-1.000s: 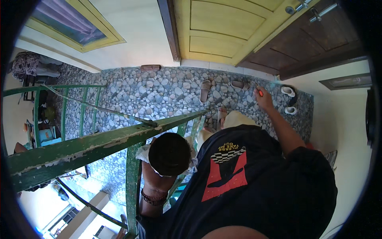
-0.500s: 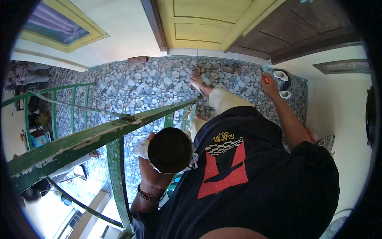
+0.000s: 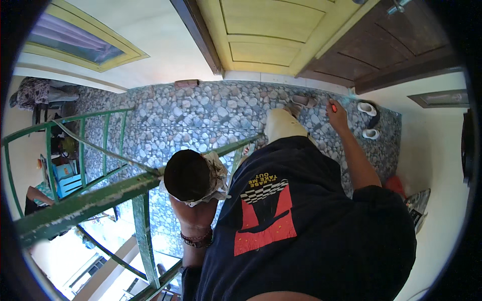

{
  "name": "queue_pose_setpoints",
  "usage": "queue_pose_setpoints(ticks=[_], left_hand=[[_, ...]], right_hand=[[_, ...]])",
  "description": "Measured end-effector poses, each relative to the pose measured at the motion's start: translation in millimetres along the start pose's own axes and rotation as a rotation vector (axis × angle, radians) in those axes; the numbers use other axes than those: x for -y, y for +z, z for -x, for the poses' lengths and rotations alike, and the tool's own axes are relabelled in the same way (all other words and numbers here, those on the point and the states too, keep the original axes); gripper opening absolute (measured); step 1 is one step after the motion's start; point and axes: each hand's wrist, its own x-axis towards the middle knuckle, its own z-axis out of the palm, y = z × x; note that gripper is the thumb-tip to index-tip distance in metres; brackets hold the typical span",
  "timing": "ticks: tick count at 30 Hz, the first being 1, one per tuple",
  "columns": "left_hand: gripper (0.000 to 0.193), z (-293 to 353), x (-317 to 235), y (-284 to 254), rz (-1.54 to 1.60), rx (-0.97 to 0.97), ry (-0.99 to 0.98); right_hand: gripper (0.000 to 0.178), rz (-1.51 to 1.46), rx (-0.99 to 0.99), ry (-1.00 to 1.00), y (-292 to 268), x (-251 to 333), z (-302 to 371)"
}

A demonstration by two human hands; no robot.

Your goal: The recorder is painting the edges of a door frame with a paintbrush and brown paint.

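Observation:
My left hand [image 3: 196,213] is closed round a round, open-topped container [image 3: 187,176], its inside dark. Crumpled whitish wrapping [image 3: 217,173] clings to its side, and most of my fingers are hidden beneath. The container is close beside the green ladder-like frame [image 3: 95,203]. My right hand [image 3: 338,116] hangs low on the right, closed on a small thing with an orange-red end [image 3: 334,108]. Most of that thing is hidden in the fist, so its kind does not show.
Brown sandals [image 3: 304,101] lie near the yellow door [image 3: 266,25]; white-and-black shoes [image 3: 370,134] stand by the right wall. A brick-like block [image 3: 187,83] lies along the far wall. Another person's arm [image 3: 40,194] shows at the left beyond the frame.
My left hand and the container have shifted left and up, the opening now turned more to the left. My leg has stepped forward, and the view has swung a little.

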Motion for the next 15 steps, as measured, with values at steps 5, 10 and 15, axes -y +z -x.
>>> queue_pose_setpoints(ticks=[5, 10, 15], left_hand=[[0.057, -47.4, 5.5, 36.8, 0.086, 0.161, 0.005], [0.063, -113.7, 2.0, 83.0, -0.085, 0.265, -0.031], [0.057, -175.3, 0.4, 138.6, -0.066, 0.113, 0.112]], right_hand=[[0.031, -0.24, 0.099, -0.07, 7.8, 64.1, -41.0], [0.034, -0.281, 0.163, 0.092, 28.5, 18.1, -79.8], [0.036, -0.117, 0.223, 0.395, 45.9, -102.5, -103.7]])
